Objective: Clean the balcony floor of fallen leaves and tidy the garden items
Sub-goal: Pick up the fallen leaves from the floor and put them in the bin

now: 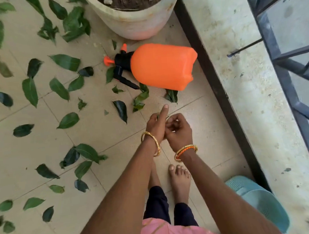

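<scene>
Many green fallen leaves (30,91) lie scattered over the beige tiled balcony floor (102,132), mostly on the left and in the middle. An orange pressure sprayer (161,66) with a black pump head lies on its side next to the low wall. My left hand (156,126) and my right hand (179,132) meet in front of me, above the floor and just short of the sprayer. My left index finger points straight out. The fingers of my right hand are curled against the left hand. Whether anything small sits between them is unclear.
A large white planter pot (134,23) with soil stands at the top. A dark strip and a pale concrete ledge (241,90) run along the right, with a metal railing (282,53) beyond. A teal plastic tub (265,202) sits at lower right. My bare feet (179,180) stand below the hands.
</scene>
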`<state>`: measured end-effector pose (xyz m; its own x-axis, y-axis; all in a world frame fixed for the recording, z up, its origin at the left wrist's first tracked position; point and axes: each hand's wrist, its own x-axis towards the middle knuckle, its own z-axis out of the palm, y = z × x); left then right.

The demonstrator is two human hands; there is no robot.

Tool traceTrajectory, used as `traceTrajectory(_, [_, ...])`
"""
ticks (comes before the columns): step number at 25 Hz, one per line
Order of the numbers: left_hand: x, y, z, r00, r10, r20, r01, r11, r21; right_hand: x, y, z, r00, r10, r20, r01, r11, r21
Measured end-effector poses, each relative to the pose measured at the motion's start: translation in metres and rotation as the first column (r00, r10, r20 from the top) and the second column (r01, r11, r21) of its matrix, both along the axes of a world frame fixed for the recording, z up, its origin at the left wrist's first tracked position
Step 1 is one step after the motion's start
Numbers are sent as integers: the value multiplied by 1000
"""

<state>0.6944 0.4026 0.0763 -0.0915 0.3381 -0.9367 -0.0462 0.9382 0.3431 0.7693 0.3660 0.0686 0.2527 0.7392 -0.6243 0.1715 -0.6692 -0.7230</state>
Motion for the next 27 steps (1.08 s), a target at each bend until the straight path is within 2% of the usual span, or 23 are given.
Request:
traceTrajectory(4, [-16,-4,4,991,83,-103,-88,995,-45,2,15,17,940,250,-231,-281,953,-116])
traceTrajectory(5, [-21,-3,2,986,138,-98,-145,987,-70,7,23,14,927,288,-241,-326,936,-133])
traceTrajectory(6, [-27,-1,-1,979,189,-80,-195,977,-85,12,33,5,927,337,-165,-360,922,-143])
traceTrajectory(7, [-34,0,-7,977,197,-85,-204,975,-87,18,44,-9,906,424,-12,-420,894,-156])
traceTrajectory(8, [-41,1,-15,979,167,-113,-176,981,-78,24,54,-26,825,547,142,-520,833,-190])
traceTrajectory(9, [-48,2,-23,981,130,-143,-140,988,-67,29,64,-45,707,667,234,-620,744,-250])
traceTrajectory(11, [-59,2,-39,980,77,-183,-87,995,-47,31,77,-81,482,817,316,-727,574,-376])
traceTrajectory(13, [-65,-1,-55,971,81,-224,-94,994,-47,27,81,-114,358,848,392,-744,512,-429])
traceTrajectory(14, [-67,-4,-61,964,102,-244,-118,992,-49,24,81,-126,346,828,441,-738,531,-417])
traceTrajectory(17, [-71,-15,-74,953,122,-277,-137,990,-37,18,71,-138,392,710,584,-707,639,-303])
traceTrajectory(19, [-75,-23,-75,956,123,-266,-139,989,-43,19,61,-141,364,699,616,-718,631,-292])
traceTrajectory(21, [-78,-29,-72,951,165,-262,-179,983,-34,23,53,-140,410,676,612,-693,667,-272])
traceTrajectory(24, [-82,-35,-55,935,262,-239,-279,959,-43,17,40,-114,677,568,468,-550,813,-193])
traceTrajectory(26, [-83,-39,-40,937,277,-213,-297,953,-67,2,30,-80,862,456,222,-419,886,-197])
traceTrajectory(27, [-83,-41,-33,943,267,-198,-287,955,-81,-7,25,-60,924,378,61,-357,909,-215])
